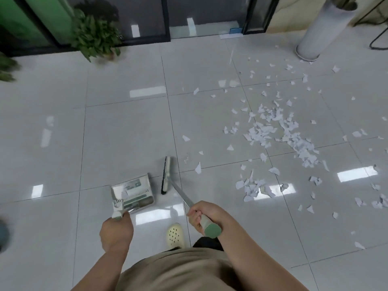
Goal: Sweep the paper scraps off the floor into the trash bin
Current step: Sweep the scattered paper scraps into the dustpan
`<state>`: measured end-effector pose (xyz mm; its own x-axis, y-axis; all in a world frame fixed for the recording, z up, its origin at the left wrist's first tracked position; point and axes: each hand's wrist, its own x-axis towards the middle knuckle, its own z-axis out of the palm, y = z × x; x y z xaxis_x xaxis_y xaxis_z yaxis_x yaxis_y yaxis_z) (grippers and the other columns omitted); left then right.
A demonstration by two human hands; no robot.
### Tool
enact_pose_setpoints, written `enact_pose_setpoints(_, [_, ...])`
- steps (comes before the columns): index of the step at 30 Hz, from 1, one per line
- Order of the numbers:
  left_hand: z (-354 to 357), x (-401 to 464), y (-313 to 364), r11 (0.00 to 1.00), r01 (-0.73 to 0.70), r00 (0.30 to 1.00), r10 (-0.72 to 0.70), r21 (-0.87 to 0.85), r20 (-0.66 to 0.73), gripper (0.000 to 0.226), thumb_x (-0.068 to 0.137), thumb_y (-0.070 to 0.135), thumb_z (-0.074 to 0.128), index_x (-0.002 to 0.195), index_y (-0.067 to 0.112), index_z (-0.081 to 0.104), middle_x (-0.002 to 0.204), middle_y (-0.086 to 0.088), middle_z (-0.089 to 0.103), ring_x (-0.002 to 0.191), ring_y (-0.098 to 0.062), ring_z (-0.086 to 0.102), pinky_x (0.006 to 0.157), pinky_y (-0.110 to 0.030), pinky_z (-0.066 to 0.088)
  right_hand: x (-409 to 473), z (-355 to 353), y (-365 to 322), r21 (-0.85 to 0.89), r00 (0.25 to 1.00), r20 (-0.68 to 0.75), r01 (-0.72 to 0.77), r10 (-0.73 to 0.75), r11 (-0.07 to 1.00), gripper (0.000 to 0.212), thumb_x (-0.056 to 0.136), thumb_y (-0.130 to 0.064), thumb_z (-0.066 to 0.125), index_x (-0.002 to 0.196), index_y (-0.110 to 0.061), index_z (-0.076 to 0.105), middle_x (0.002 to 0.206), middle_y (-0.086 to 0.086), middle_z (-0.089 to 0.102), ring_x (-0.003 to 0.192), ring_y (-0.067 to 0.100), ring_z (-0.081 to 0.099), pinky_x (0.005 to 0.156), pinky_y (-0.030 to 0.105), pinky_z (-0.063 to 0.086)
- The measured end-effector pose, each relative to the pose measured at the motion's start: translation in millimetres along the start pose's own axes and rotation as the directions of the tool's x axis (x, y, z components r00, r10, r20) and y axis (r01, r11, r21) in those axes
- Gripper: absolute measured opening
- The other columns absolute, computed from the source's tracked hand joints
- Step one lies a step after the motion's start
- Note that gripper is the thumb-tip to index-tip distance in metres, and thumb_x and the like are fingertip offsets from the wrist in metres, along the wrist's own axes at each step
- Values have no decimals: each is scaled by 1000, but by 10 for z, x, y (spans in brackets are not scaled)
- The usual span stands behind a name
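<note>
White paper scraps [279, 131] lie scattered over the glossy tiled floor to my right, thickest in a band from mid right toward the lower right. My right hand [201, 213] grips the pale, green-capped handle of a broom. Its black-bristled broom head [166, 175] rests on the floor just left of the scraps. My left hand [116, 229] holds the handle of a grey dustpan [133, 193], which sits on the floor immediately left of the broom head. No trash bin is in view.
A potted plant [95, 36] stands at the back left by dark glass doors [147, 17]. A tall white cylindrical planter [319, 34] stands at the back right. My foot in a pale perforated shoe [175, 235] is between my hands.
</note>
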<state>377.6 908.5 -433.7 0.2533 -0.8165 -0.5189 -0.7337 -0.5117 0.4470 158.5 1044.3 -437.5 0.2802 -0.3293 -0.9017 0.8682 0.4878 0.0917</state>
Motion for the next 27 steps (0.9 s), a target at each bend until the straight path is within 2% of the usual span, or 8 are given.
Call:
enact_pose_setpoints(3, [80,-144,-95,998,53,998,-52,16,-17,32,94,28,68,70,9,58,74,-17,64,75,-40,64,73,-50,60,-17,-437,51,-202,998,-59,11,-23,979,26,77,-1,62,64,-14,43,53,-2,38,36,7,37,36,17,37])
enact_pose_setpoints(6, [274,-351,-111,993,118,993,-118,30,2,29,91,31,67,77,6,64,81,-19,68,76,-40,66,74,-58,61,-232,-1078,43,-18,998,-59,-17,16,1000,30,80,2,61,68,-17,42,51,-3,37,35,6,37,34,16,37])
enact_pose_setpoints(9, [563,-712,-39,985,170,985,-170,-18,-6,30,92,29,67,81,2,64,78,-20,67,69,-38,64,65,-52,61,-612,-1808,69,204,997,-69,-21,35,979,26,86,2,58,72,-15,44,52,-4,37,33,6,38,33,15,39])
enact_pose_setpoints(12, [937,-1050,102,988,153,988,-152,-12,15,31,92,30,66,81,1,63,79,-21,67,66,-38,63,58,-45,59,-1008,-2547,97,298,995,-96,26,2,954,30,73,4,67,71,-14,44,53,-5,38,33,6,38,33,16,40])
enact_pose_setpoints(15, [1300,-1410,191,996,79,994,-82,38,67,31,92,29,67,78,3,62,75,-19,65,69,-38,63,65,-50,61,-1407,-3202,16,338,991,-134,70,-25,939,39,61,10,75,68,-13,45,49,-4,38,30,7,37,29,19,40])
enact_pose_setpoints(19, [1669,-1752,299,999,-32,990,26,40,136,35,95,28,66,79,-4,62,69,-16,60,60,-31,56,54,-29,43,-1651,-3652,-320,188,918,-381,191,-107,963,26,88,4,50,74,-15,37,49,-3,36,30,6,35,28,16,35])
enact_pose_setpoints(23, [1904,-1975,408,996,-93,981,90,9,174,39,93,30,70,74,-3,59,67,-14,58,59,-29,55,54,-27,40,-1592,-3557,-615,-145,771,-549,290,-321,946,17,84,8,44,75,-7,44,50,3,38,32,14,37,35,18,36])
enact_pose_setpoints(27, [2065,-2152,454,991,-131,970,129,-6,205,41,91,33,75,77,-4,63,67,-15,61,66,-37,63,63,-33,49,-1554,-3331,-584,-194,737,-555,336,-385,922,10,86,3,43,92,-4,48,56,6,44,41,17,40,40,21,39])
